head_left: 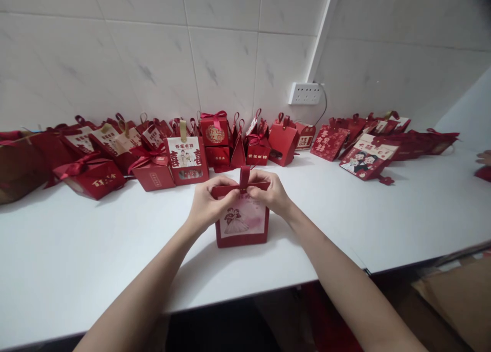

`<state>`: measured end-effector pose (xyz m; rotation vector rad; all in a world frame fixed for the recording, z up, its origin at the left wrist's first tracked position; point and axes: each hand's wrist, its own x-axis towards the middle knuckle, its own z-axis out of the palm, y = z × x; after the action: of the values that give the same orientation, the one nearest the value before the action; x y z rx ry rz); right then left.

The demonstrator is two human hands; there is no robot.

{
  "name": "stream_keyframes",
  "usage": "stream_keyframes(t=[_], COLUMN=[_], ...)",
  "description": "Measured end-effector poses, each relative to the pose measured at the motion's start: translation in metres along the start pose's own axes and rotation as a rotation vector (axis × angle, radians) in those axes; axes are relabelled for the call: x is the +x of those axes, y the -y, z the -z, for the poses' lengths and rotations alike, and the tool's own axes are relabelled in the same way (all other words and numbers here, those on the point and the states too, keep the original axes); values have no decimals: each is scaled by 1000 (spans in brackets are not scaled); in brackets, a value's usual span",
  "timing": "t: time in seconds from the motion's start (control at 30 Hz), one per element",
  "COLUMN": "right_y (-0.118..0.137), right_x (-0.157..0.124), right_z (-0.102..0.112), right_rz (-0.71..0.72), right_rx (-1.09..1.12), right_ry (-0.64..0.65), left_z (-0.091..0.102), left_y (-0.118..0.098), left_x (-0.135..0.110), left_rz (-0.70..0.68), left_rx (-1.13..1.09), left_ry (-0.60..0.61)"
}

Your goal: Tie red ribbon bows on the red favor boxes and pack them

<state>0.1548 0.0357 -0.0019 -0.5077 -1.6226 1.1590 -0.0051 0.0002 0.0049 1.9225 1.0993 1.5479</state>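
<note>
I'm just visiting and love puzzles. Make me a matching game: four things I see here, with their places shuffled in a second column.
Things
1. White rectangular power strip
2. Red card box with a pinkish couple print
3. Red card box with a black-haired cartoon couple
4. Brown flat cardboard

Places
A. Held at its top by the left hand and right hand
B. Lower than the smooth white tabletop, at lower right
C. Against the pale tiled wall
D. On the tabletop, right of both hands

Pairs: 1-C, 2-A, 3-D, 4-B

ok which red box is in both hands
The frontmost red paper box with pinkish couple print: left hand and right hand pinch its top, no other's.
</note>
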Motion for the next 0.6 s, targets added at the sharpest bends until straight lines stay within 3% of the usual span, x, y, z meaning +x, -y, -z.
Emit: stream_keyframes(t=[0.4, 0.6], right_y=[-1, -2], right_x=[-2, 0], right_z=[-1, 2], right_rz=[16, 6], right_rx=[38, -26], right_ry=[-10, 8], left_z=[-1, 0], left_y=[1, -2], left_x=[0, 1], left_rz=[14, 84], left_rx=[-25, -50], left_ry=[8, 20])
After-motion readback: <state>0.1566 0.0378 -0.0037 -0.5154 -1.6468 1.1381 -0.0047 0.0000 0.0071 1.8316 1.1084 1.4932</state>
